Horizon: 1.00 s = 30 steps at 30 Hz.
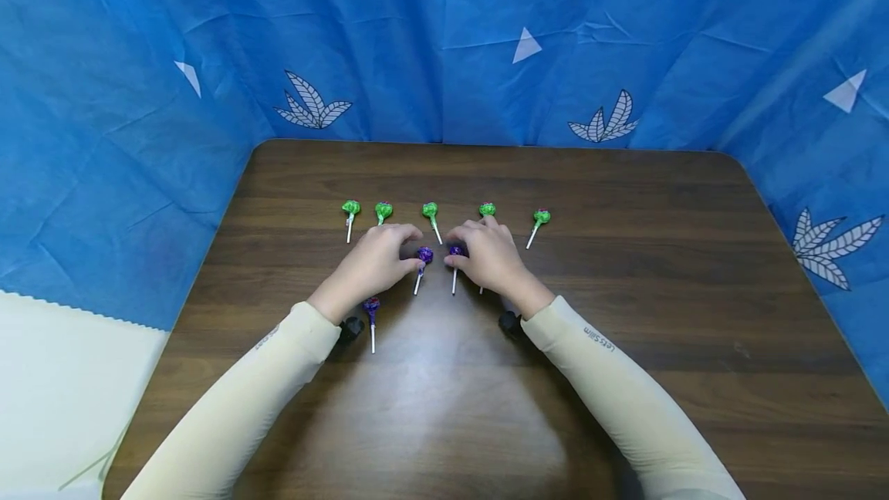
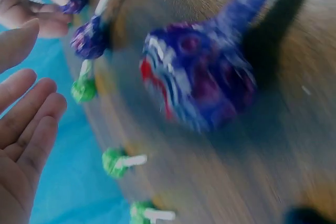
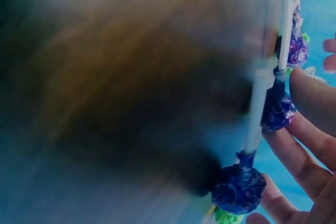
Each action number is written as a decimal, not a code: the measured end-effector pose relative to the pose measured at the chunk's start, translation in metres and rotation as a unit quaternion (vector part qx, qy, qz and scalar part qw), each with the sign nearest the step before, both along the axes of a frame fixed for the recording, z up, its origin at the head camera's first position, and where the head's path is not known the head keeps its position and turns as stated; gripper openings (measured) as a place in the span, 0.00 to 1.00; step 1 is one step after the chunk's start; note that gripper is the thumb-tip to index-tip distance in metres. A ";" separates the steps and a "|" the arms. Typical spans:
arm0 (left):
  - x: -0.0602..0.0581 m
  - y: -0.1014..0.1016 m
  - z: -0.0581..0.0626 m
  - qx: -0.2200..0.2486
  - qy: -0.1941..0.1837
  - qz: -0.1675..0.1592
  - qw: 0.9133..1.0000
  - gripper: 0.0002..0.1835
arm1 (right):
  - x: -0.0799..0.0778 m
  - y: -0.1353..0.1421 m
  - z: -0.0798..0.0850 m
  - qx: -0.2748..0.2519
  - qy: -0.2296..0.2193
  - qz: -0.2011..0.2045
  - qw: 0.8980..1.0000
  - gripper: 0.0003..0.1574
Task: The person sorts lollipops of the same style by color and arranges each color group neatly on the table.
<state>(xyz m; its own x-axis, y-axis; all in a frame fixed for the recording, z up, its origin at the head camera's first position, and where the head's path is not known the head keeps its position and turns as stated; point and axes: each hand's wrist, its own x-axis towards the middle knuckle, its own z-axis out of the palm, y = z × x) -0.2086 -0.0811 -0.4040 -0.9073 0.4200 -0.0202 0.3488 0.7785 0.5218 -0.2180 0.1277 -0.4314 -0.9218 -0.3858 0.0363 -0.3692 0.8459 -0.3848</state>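
Observation:
My right hand (image 1: 489,257) pinches the head of a purple-wrapped lollipop (image 1: 454,251) between thumb and finger, its white stick pointing toward me. Another purple lollipop (image 3: 239,190) lies by the other fingers of that hand, mostly hidden under it in the head view. My left hand (image 1: 375,261) has its fingers extended and spread, thumb close to a purple lollipop (image 1: 424,255); the left wrist view (image 2: 89,40) shows that lollipop apart from the fingers. Under the left wrist lies one more purple lollipop (image 1: 372,307), large in the left wrist view.
Several green lollipops stretch in a row beyond the hands, from the leftmost green lollipop (image 1: 350,207) to the rightmost green lollipop (image 1: 541,217). They lie on a brown wooden table (image 1: 660,253). A blue patterned curtain (image 1: 444,37) surrounds the table's back and sides.

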 end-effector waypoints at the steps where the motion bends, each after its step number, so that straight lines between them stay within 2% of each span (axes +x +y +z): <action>1: -0.003 0.003 -0.002 -0.006 0.001 -0.004 1.000 0.22 | 0.000 0.001 -0.001 0.003 0.001 -0.001 1.000 0.21; 5: -0.012 0.014 -0.009 -0.025 -0.003 -0.011 1.000 0.20 | 0.000 0.002 -0.003 0.014 0.001 -0.002 1.000 0.21; 11: -0.019 0.021 -0.013 -0.054 -0.030 -0.013 0.998 0.12 | -0.002 0.005 -0.005 0.015 -0.001 -0.006 1.000 0.20; 20: -0.024 0.022 -0.013 -0.074 -0.047 0.009 0.996 0.08 | -0.005 0.007 -0.006 0.010 0.000 -0.010 1.000 0.19; 25: -0.021 0.022 -0.012 -0.060 -0.059 0.013 0.996 0.08 | -0.004 0.006 -0.006 0.013 -0.012 -0.008 1.000 0.19; 30: -0.011 0.024 -0.004 -0.014 -0.055 0.012 0.998 0.09 | -0.004 0.006 -0.006 0.021 -0.015 -0.011 1.000 0.19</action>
